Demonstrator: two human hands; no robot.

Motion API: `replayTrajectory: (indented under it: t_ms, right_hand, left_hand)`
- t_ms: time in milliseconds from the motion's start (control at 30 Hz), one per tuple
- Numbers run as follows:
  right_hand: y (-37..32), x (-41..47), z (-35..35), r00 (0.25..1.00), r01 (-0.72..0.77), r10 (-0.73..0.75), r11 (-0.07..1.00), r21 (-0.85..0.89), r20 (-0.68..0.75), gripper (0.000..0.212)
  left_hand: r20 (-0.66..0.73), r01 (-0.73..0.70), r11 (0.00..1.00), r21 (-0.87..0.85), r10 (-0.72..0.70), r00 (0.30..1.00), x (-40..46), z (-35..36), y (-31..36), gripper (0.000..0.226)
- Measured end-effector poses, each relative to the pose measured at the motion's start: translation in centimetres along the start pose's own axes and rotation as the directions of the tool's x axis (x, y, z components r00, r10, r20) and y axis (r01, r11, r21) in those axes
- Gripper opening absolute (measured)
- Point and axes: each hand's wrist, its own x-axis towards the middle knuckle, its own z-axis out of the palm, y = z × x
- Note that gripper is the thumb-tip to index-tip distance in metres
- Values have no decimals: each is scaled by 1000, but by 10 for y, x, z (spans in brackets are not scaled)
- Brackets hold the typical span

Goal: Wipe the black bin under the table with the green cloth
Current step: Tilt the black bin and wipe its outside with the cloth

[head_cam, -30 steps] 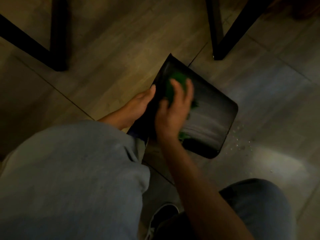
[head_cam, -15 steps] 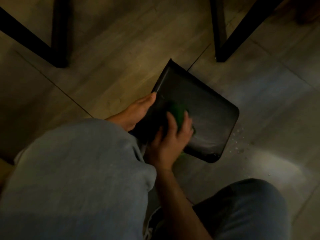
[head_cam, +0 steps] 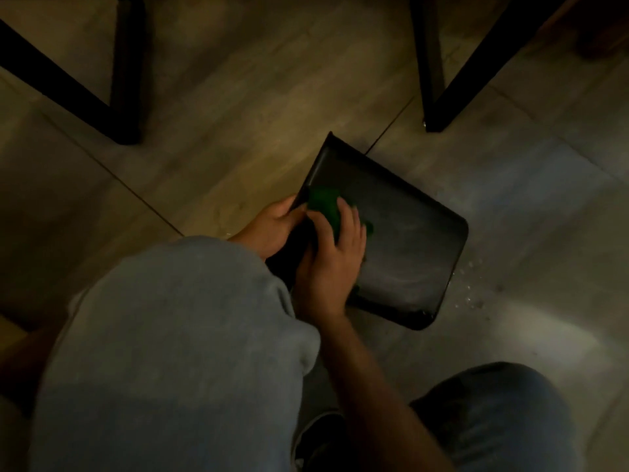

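Dim tiled floor is being lit only in patches, brightest at the lower right. At the centre, the green cloth is being pressed flat against the broad face of the black bin by the right hand, its fingers spread over the cloth rather than curled round it. The bin's left edge is being gripped by the left hand, thumb on the face and the rest of the hand behind. The bin is being kept on the floor with its wide side turned up toward the camera; a pale streaky film is being shown across its right half. Just beside its lower right corner, small bright specks are lying scattered on the tile. Much of the lower left is being covered by a grey-clad knee, which hides the left wrist and the bin's near corner; a second knee in darker denim is sitting at the lower right, with a dark shoe between them. Black table legs are standing beyond the bin, one pair at upper left and another at upper right, with bare floor being left open between them.
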Motion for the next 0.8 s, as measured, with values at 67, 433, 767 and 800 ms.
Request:
replayTrajectory:
  t_ms: [67, 433, 767, 800]
  right_hand:
    - [33, 35, -7, 982, 171, -165, 983, -65, 90, 39]
    - [5, 4, -15, 966, 162, -166, 986, 34, 197, 42]
    - [1, -17, -11, 978, 63, -71, 997, 46, 196, 46]
    - [-2, -23, -10, 959, 152, -155, 988, 30, 236, 49]
  left_hand:
    - [-76, -18, 1000, 22, 19, 997, 4, -4, -8, 42]
    - [-149, -2, 1000, 9, 3, 989, 3, -2, -6, 15]
    - [-190, -35, 997, 65, 46, 981, -5, -9, -1, 33]
    - [-197, -23, 996, 82, 39, 980, -5, -11, -2, 28]
